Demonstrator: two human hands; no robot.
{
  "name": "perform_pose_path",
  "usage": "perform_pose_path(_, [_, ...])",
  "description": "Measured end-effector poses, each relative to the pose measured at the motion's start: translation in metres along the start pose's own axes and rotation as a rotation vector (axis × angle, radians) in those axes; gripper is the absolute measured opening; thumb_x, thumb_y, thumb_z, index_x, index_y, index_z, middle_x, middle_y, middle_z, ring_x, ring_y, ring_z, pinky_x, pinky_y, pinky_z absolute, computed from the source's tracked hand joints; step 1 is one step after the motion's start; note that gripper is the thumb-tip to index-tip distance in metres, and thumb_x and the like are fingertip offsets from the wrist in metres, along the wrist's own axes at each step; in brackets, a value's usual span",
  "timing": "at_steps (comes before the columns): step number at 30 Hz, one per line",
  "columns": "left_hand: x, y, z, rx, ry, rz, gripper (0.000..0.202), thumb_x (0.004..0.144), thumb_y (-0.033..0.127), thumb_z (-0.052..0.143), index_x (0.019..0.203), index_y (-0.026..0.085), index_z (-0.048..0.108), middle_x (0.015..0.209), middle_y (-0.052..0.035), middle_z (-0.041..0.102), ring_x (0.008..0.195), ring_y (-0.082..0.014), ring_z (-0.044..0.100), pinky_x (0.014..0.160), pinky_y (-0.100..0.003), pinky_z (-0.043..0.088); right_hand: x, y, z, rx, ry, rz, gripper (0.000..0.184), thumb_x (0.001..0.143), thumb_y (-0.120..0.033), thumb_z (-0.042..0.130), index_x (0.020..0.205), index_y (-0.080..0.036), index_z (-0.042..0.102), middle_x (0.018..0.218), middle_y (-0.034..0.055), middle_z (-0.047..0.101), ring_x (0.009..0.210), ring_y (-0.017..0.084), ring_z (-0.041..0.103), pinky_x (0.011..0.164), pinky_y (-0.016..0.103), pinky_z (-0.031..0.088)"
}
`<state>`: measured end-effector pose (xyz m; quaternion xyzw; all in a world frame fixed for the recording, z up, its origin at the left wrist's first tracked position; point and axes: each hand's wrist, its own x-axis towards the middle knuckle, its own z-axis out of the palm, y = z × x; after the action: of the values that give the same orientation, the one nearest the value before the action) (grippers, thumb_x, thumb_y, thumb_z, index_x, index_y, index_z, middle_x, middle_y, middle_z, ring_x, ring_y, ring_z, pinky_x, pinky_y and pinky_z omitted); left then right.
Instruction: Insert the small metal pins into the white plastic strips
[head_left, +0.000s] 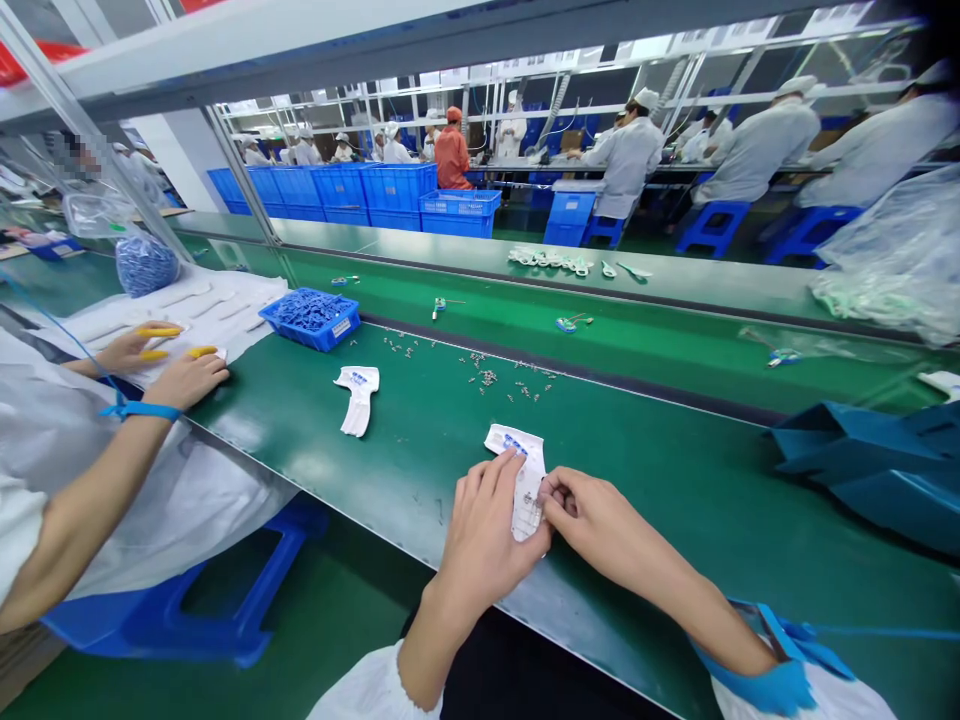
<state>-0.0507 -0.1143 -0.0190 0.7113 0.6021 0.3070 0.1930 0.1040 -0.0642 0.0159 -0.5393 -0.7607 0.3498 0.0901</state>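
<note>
A white gun-shaped plastic shell (529, 490) lies on the green work surface, its inner side up, with blue pieces in its wider far end. My left hand (487, 535) grips it from the left, fingers over the blue pieces and thumb at the near end. At the shell's right edge, my right hand (589, 512) is closed in a pinch; whatever its fingertips hold is hidden. A similar white shell (361, 402) with blue pieces lies apart to the left. Beyond the hands, small metal parts (487, 377) are scattered on the surface.
A blue bin (315, 325) of blue pieces stands at the left, beside a co-worker's hands (184, 380). Behind runs a green conveyor belt (502, 318) carrying small wired parts (574, 323). White-and-green parts (551, 262) lie on the far ledge. Dark teal folded material (870, 465) sits right.
</note>
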Motion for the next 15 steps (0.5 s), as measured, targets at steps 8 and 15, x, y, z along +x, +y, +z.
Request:
perform_pose_path(8, [0.0002, -0.0009, -0.0006, -0.005, -0.009, 0.008, 0.062, 0.086, 0.033, 0.064, 0.142, 0.024, 0.039, 0.149, -0.0084, 0.045, 0.130, -0.0291, 0.044, 0.104, -0.048, 0.040, 0.0010, 0.0046, -0.0027, 0.098, -0.054, 0.000, 0.013, 0.089, -0.028, 0.043, 0.083, -0.024, 0.053, 0.075, -0.0006, 0.064, 0.066, 0.018, 0.057, 0.061, 0.028, 0.039])
perform_pose_path(15, [0.0001, 0.0001, -0.0015, -0.008, -0.009, 0.005, 0.062, 0.086, 0.030, 0.063, 0.142, 0.025, 0.038, 0.148, -0.0071, 0.046, 0.131, -0.0290, 0.044, 0.104, -0.048, 0.039, 0.0026, 0.0067, -0.0024, 0.132, -0.092, 0.000, 0.013, 0.087, -0.027, 0.046, 0.080, -0.023, 0.055, 0.071, -0.0014, 0.063, 0.064, 0.017, 0.056, 0.059, 0.027, 0.038])
